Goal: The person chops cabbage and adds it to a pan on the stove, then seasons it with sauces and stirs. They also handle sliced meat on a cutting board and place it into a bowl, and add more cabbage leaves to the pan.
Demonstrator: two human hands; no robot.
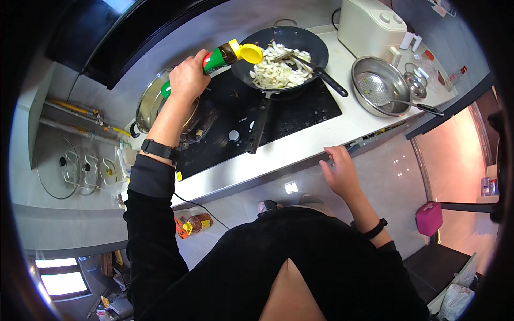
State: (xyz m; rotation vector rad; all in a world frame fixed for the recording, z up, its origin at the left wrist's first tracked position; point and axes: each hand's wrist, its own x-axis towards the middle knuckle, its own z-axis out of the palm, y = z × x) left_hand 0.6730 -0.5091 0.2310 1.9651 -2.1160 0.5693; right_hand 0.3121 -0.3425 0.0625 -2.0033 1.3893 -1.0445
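My left hand grips a dark sauce bottle with a green and red label. The bottle is tilted, and its yellow flip cap hangs open at the near-left rim of a dark wok. Pale sliced pieces, possibly onion, make up the food in the wok; whether sauce is flowing cannot be seen. A spatula rests with its head in the food and its black handle over the rim. My right hand holds nothing, fingers loosely bent and apart from the thumb, by the counter's front edge.
Under the wok lies a black glass cooktop, with a steel pot on its left. The wok's long handle points towards me. A steel bowl with a skimmer stands right, near a white appliance. An oil jug is on the floor.
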